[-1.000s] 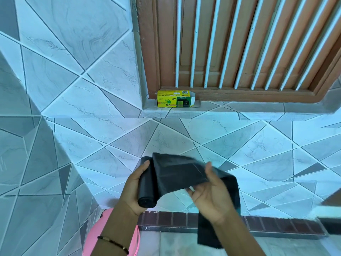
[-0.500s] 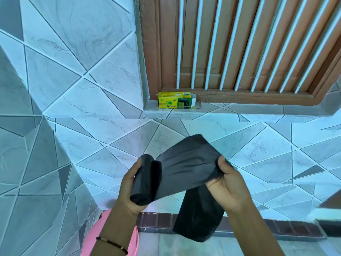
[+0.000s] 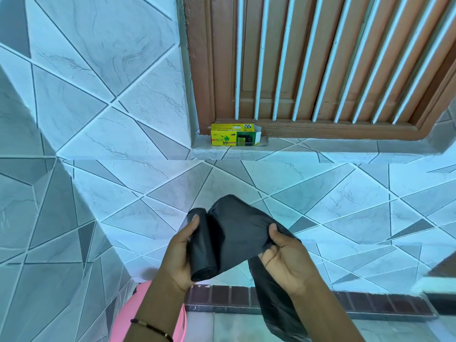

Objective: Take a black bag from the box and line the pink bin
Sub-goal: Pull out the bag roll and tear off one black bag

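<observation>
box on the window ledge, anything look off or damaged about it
Only slightly. The yellow-green box lies on its side on the tiled ledge, its right end flap open and sticking out. No tear or crushing shows. The roll of black bags is out, in the left hand.

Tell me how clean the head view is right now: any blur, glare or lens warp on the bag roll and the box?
Head view: evenly lit with a blue cast and no glare; the roll in the left hand and the sheet pulled by the right hand look sharp; large print on the box is legible, small print not; wide-angle warp bends tile lines at the edges.
</observation>
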